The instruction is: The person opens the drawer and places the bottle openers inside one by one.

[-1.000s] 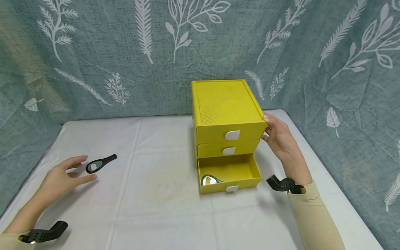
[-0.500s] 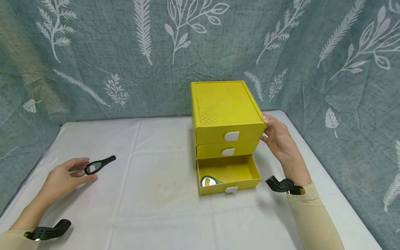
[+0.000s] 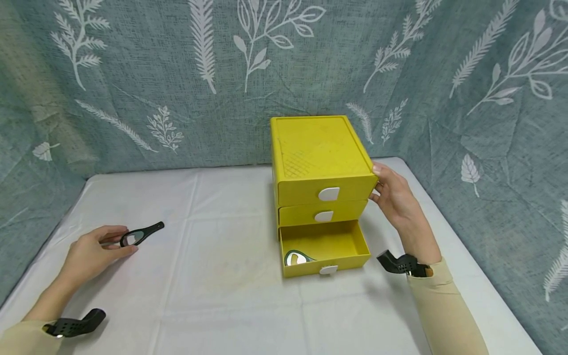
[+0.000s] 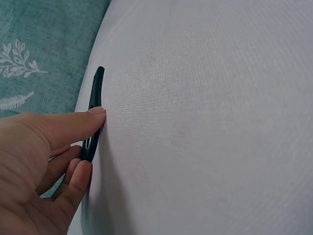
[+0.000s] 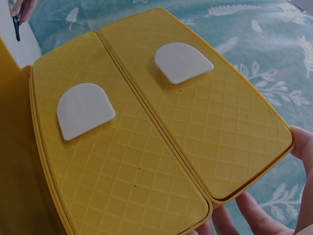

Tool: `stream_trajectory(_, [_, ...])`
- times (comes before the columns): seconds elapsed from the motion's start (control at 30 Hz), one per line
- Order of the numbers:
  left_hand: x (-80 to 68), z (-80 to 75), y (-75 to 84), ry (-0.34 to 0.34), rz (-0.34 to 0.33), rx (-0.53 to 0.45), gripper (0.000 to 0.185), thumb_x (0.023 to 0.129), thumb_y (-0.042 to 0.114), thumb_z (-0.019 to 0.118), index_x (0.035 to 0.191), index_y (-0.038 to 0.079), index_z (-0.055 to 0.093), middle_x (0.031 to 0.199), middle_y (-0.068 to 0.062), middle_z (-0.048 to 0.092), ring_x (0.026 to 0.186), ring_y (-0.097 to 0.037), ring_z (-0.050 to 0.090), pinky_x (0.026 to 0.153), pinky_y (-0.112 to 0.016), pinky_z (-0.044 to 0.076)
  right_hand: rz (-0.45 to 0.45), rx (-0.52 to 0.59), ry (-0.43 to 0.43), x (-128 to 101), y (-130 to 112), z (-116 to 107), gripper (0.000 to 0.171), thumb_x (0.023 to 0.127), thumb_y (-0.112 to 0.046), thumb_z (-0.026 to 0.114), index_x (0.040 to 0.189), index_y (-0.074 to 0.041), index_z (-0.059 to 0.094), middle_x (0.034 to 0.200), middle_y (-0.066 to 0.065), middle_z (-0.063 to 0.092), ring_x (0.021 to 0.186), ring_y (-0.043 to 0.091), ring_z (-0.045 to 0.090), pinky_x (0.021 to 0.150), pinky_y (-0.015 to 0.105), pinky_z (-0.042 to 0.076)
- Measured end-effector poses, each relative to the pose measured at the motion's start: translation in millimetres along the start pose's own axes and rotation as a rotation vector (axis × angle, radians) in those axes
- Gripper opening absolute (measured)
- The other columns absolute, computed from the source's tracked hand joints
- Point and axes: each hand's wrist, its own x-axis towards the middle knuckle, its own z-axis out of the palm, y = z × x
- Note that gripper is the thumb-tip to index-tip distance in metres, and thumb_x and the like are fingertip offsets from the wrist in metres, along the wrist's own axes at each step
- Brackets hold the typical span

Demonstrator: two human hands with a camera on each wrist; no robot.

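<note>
On the white table's left lies a black bottle opener (image 3: 143, 233) (image 4: 98, 83). My left hand (image 3: 126, 240) (image 4: 90, 142) pinches its ring end, thumb on one side and fingertips on the other. A yellow three-drawer cabinet (image 3: 319, 148) (image 5: 146, 137) stands at the middle right. My right hand (image 3: 376, 183) grips its upper right front corner, thumb on the top edge and fingers (image 5: 254, 220) round the side. The bottom drawer (image 3: 352, 241) is pulled out, and a second opener (image 3: 298, 257) lies in its left front corner. The upper two drawers are closed.
The white tablecloth (image 3: 222, 276) covers the table, which ends close to the cabinet's right side. A blue-grey leaf-patterned curtain (image 3: 177, 74) hangs behind and along both sides. Black camera mounts sit on both wrists.
My left hand has slid forward and drawn its fingers together on the opener's ring end, which it only hovered beside before. The right hand and cabinet have stayed put.
</note>
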Motion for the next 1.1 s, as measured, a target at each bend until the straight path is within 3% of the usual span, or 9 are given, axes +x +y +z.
stream_trajectory(0.3, [0.2,2.6,1.0,0.002,-0.017,-0.024,0.067,0.082,0.034,0.082,0.127,-0.008,0.056,0.116,-0.031,0.06,0.1,-0.045,0.058,0.07,-0.041,0.047,-0.013,0.008,-0.013,-1.0,0.4,-0.1,0.029,0.098,-0.028,0.06,0.122,-0.012,0.064,0.11,0.002,0.063,0.1,0.02,0.053,0.082,0.036,0.044])
stream_trajectory(0.6, [0.3,2.7,0.1,0.044,0.015,0.005,0.065,0.076,0.029,0.087,0.124,-0.007,0.059,0.11,-0.031,0.062,0.093,-0.047,0.063,0.059,-0.028,0.048,-0.007,-0.001,-0.007,-0.8,1.9,-0.1,0.029,0.098,-0.03,0.061,0.121,-0.014,0.065,0.113,0.002,0.063,0.103,0.02,0.053,0.084,0.038,0.043])
stream_trajectory(0.77, [-2.6,1.3,1.2,0.051,0.01,0.027,0.059,0.075,0.032,0.088,0.118,-0.004,0.066,0.096,-0.027,0.068,0.086,-0.043,0.067,0.059,-0.039,0.051,-0.009,0.003,-0.014,-0.6,1.9,0.4,0.03,0.099,-0.029,0.06,0.124,-0.012,0.064,0.114,0.002,0.062,0.103,0.02,0.052,0.084,0.038,0.042])
stream_trajectory(0.87, [-4.4,1.2,2.2,0.047,0.019,0.035,0.06,0.075,0.033,0.087,0.119,-0.003,0.067,0.094,-0.022,0.07,0.081,-0.034,0.069,0.06,-0.037,0.051,-0.003,0.001,-0.013,-1.0,1.2,0.3,0.032,0.099,-0.029,0.06,0.126,-0.012,0.062,0.115,0.002,0.061,0.105,0.02,0.052,0.084,0.038,0.042])
stream_trajectory(1.1, [-7.6,-1.4,1.9,0.034,0.037,-0.025,0.063,0.076,0.037,0.087,0.123,0.0,0.067,0.105,-0.021,0.069,0.073,0.008,0.058,0.058,-0.015,0.044,0.003,-0.003,-0.009,-1.8,0.4,-0.8,0.034,0.1,-0.029,0.059,0.129,-0.012,0.06,0.117,0.002,0.061,0.107,0.021,0.051,0.085,0.038,0.042])
